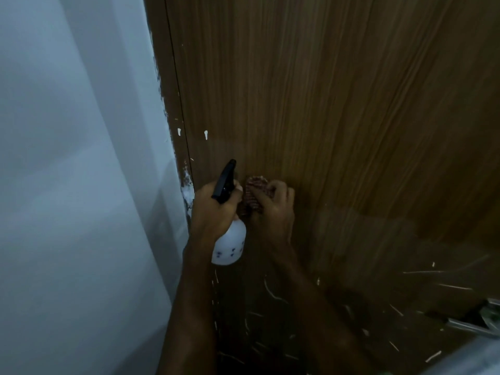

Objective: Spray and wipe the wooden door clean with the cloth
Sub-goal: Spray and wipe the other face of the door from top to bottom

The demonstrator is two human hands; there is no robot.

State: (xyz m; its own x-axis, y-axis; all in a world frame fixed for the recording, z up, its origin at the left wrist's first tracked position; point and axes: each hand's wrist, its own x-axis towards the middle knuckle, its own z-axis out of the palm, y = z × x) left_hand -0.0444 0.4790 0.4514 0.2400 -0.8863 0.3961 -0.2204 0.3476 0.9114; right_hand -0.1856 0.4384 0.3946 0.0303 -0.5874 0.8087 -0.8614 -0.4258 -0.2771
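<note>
The wooden door [324,104] fills the middle and right of the head view, brown with vertical grain and white paint specks. My left hand [213,209] grips a spray bottle [230,244] with a white body and a black trigger head, its nozzle pointing up at the door near the left edge. Right beside it, my right hand [273,209] holds a bunched red-and-white checked cloth [254,190] pressed against the door surface.
A white wall [81,185] runs down the left, meeting the brown door frame [173,104], which carries white paint smears. White scratches and splashes mark the lower door [270,293]. A metal door handle [470,324] shows at the lower right edge.
</note>
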